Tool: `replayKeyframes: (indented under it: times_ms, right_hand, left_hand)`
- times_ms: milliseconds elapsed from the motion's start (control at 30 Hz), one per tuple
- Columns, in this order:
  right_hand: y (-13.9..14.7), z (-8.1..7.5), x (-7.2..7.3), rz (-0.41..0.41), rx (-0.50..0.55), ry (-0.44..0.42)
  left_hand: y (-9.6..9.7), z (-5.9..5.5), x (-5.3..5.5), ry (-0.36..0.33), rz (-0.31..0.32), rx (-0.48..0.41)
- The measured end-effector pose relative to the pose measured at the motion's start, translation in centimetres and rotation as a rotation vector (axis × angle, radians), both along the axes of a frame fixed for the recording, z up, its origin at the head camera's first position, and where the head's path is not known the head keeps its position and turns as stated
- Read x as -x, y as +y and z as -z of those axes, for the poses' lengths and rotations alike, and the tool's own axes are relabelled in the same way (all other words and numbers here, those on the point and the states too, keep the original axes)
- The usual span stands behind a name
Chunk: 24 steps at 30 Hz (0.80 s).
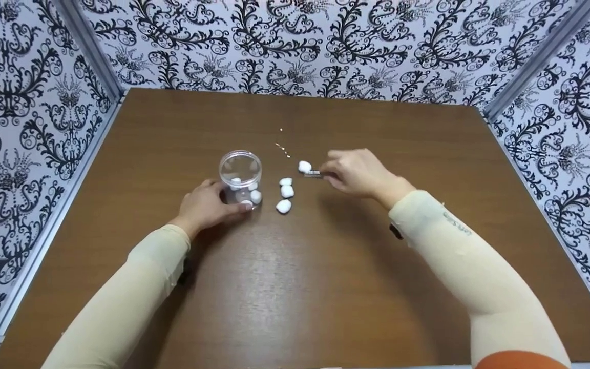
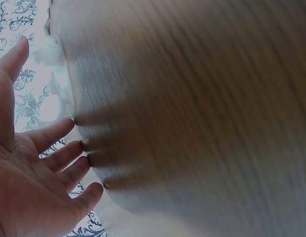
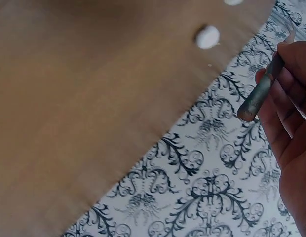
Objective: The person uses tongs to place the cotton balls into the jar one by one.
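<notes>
A clear round jar (image 1: 241,169), its mouth uncovered, stands upright with several white cotton balls inside. My left hand (image 1: 207,206) holds it low on its left side, thumb in front; in the left wrist view the other fingers of that hand (image 2: 39,163) spread beside the jar (image 2: 57,81). My right hand (image 1: 354,171) grips a small metal fork (image 1: 313,174), whose rounded handle (image 3: 256,98) shows in the right wrist view. The fork's tines lie beside a cotton ball (image 1: 304,166). A cotton ball (image 1: 283,206) and others sit between jar and fork.
Small white bits (image 1: 283,149) are scattered on the brown wooden table (image 1: 295,287) beyond the cotton balls. Patterned white-and-black walls (image 1: 295,46) enclose its back and sides.
</notes>
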State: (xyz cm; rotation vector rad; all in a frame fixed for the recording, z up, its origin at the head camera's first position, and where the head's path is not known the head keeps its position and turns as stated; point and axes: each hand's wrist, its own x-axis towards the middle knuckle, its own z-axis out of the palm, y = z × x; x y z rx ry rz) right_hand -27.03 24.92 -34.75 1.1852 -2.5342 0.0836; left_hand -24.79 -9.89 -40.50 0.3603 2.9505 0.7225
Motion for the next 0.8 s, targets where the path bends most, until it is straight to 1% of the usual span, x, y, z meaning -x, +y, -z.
replayKeyframes:
  times_ms: [100,200,367,467,800]
  right_hand:
    - [-0.2,1.3,-0.6,-0.005,-0.031,-0.035]
    - [-0.6,1.9,-0.8,-0.017,-0.052,-0.054]
    - [-1.3,1.9,-0.8,-0.034,-0.072,-0.031]
    - [-1.6,2.0,-0.8,-0.035,-0.101,-0.025]
    - [-2.5,3.0,-0.6,-0.044,-0.138,-0.057]
  left_hand:
    - [-0.2,0.6,-0.5,-0.016,0.002,0.005]
    - [-0.3,0.8,-0.7,-0.026,-0.004,0.007]
    - [-0.3,0.5,-0.3,-0.017,-0.015,0.010]
    - [-0.3,0.2,0.0,-0.015,-0.015,0.014]
    - [0.1,0.2,0.3,-0.019,-0.025,-0.002]
